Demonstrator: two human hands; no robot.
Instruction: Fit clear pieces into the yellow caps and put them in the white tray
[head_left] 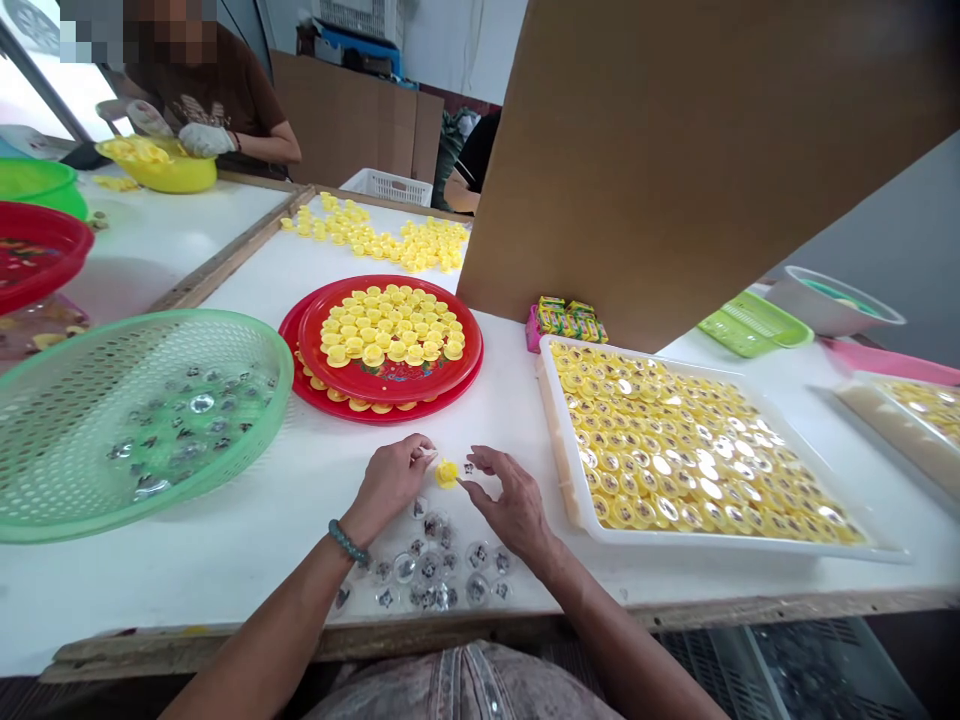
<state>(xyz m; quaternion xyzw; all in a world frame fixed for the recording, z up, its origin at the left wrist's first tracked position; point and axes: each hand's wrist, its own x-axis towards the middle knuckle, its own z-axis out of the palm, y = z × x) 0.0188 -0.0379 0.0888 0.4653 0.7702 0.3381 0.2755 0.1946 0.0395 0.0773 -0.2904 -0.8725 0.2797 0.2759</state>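
My left hand, with a beaded bracelet on its wrist, is closed in a pinch on a small white thing whose kind I cannot make out. Just right of those fingertips is a yellow cup-shaped plastic piece. The thumb of my right hand reaches its edge, while the fingers stay apart from the thumb. Between them shows a small clear disc with a dark print; whether they touch it is unclear. Several clear printed discs lie on the table below my hands.
Stacked red trays hold yellow pieces. A green basket with clear discs stands left. On the right, a white tray is filled with yellow pieces under clear discs. Behind stands a cardboard panel. A gloved co-worker handles a yellow bowl.
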